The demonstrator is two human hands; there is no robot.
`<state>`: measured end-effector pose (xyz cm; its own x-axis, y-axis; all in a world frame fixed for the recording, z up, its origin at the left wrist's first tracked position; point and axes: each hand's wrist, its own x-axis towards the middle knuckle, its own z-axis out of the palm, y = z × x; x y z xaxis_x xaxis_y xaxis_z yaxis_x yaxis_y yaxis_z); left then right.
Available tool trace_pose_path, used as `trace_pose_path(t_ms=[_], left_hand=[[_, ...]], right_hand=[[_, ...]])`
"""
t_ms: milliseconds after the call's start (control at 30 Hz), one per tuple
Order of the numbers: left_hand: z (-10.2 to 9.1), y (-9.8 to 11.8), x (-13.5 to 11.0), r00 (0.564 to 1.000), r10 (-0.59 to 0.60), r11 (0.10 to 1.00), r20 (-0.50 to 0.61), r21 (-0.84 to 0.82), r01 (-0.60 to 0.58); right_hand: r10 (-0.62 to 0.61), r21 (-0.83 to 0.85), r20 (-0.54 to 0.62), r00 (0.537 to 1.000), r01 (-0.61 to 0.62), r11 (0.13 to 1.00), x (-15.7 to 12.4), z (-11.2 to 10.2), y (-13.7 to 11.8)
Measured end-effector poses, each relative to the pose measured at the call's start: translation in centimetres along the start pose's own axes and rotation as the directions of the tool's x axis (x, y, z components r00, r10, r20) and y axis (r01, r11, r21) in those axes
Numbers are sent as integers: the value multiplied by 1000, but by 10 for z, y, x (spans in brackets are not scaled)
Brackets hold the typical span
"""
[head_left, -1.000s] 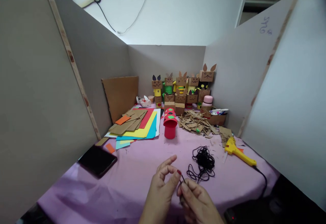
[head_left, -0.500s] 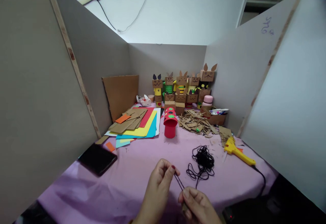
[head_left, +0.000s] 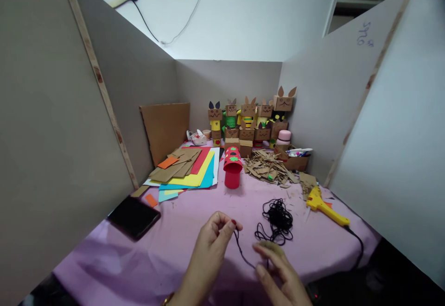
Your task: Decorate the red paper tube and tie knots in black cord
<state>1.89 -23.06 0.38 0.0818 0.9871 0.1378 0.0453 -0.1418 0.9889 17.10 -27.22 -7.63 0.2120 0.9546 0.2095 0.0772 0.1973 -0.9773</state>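
Note:
My left hand (head_left: 213, 241) pinches a black cord (head_left: 241, 252) between thumb and fingertips, just right of the table's middle. From that pinch the cord hangs in a slack curve down to the thumb tip of my right hand (head_left: 278, 269). The right thumb and fingers are spread apart, with the cord passing near or against them; its exact contact is partly hidden. Beyond the right hand lies a tangled pile of the same black cord (head_left: 280, 220). Farther back, a red paper roll with a dotted, drooping top (head_left: 232, 169) stands on the purple tablecloth (head_left: 205, 204).
A black tablet-like device (head_left: 134, 218) lies at left, near coloured paper sheets (head_left: 208, 176) and cardboard pieces (head_left: 174, 171). At right are a yellow glue gun (head_left: 327, 208) and cardboard scraps (head_left: 266, 167). Several cardboard animal figures (head_left: 248, 111) line the back; partitions enclose both sides.
My right hand has loosened from its pinch and spread its fingers, shifting slightly right. The doubled, taut cord has become a slack single curve. My left hand moved slightly up and left.

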Motion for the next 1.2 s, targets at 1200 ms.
trace_pose_path(t_ms=[1200], left_hand=[[-25,15,9,735,-266,947,624,311,78]], right_hand=[[215,72,651,728,-341,937,13,-7,-16]])
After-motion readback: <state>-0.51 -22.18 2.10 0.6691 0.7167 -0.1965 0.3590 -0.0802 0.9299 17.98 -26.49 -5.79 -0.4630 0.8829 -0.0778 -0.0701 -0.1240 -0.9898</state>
